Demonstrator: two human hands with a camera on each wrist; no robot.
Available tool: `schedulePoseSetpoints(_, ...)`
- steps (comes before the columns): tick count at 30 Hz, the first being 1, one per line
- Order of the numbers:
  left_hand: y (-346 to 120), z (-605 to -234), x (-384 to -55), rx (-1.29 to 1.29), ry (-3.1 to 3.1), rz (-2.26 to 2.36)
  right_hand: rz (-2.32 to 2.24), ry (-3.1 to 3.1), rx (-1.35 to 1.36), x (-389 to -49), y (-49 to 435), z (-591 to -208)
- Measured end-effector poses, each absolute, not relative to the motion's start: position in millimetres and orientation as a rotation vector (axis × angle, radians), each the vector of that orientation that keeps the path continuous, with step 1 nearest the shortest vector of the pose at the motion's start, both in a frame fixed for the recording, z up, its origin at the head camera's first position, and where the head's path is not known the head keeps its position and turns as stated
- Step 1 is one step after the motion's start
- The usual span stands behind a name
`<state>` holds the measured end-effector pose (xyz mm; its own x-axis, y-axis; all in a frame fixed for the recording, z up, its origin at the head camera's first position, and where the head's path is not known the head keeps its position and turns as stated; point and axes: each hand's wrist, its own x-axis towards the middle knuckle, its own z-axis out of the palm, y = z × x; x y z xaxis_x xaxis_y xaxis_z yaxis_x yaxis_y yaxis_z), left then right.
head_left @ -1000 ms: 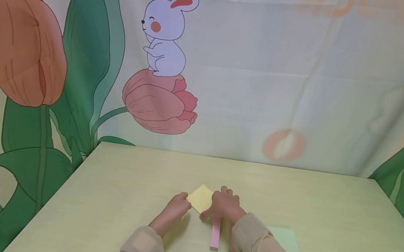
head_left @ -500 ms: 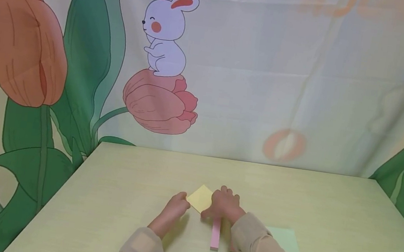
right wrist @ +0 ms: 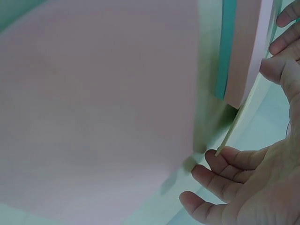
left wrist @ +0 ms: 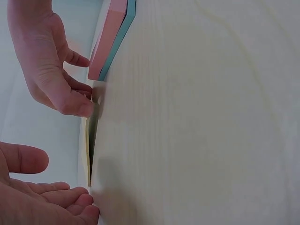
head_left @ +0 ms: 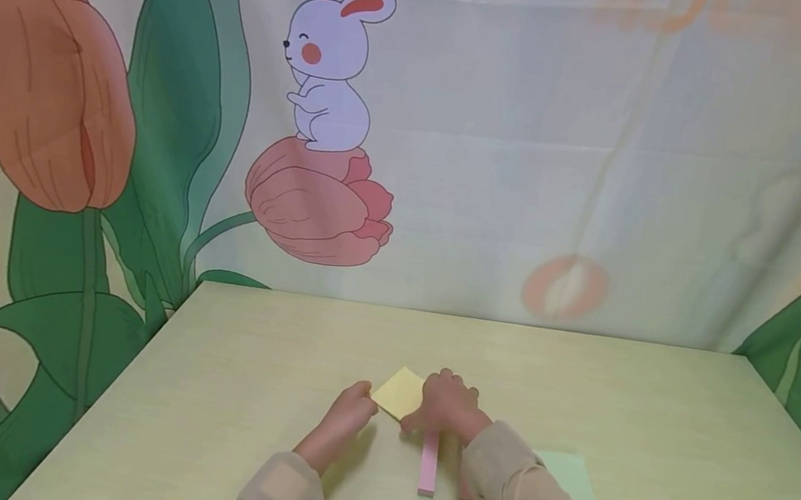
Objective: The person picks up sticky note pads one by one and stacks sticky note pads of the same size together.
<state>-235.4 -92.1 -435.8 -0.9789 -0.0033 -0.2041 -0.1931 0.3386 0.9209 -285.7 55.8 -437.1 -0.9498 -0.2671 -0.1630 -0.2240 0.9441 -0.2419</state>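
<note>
In the head view, a square yellow sheet of paper (head_left: 398, 393) lies turned like a diamond between the hands. My left hand (head_left: 346, 414) is at its left corner; the left wrist view shows that hand's thumb (left wrist: 28, 158) raised apart from its fingers, with fingertips right at the corner. At the opposite side, my right hand (head_left: 452, 406) pinches the sheet's edge (right wrist: 226, 137) between thumb and finger. A narrow pink strip (head_left: 428, 466) extends from below the right hand, its upper end hidden. In the left wrist view, a pink block (left wrist: 107, 40) shows beside a teal layer (left wrist: 117, 41).
A pale green square pad (head_left: 570, 483) lies right of my right sleeve, partly covered by it. Another pink piece (head_left: 466, 487) peeks out beside that sleeve. The pale wooden table (head_left: 244, 364) ends at a printed curtain (head_left: 485, 169) with a rabbit and tulips.
My right hand has shifted very slightly to the right. The yellow sheet and my left hand stay nearly as they were.
</note>
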Motion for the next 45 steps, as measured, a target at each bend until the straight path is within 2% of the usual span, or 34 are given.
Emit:
schedulePoseSetpoints(23,-94,-436,-234,-0.148,2.402,1.726,-0.594,2.892,-0.437,-297,78,-439)
schedulePoseSetpoints(45,-95,-436,-232,-0.164,2.335,1.786,-0.562,2.924,-0.572,-290,104,-429)
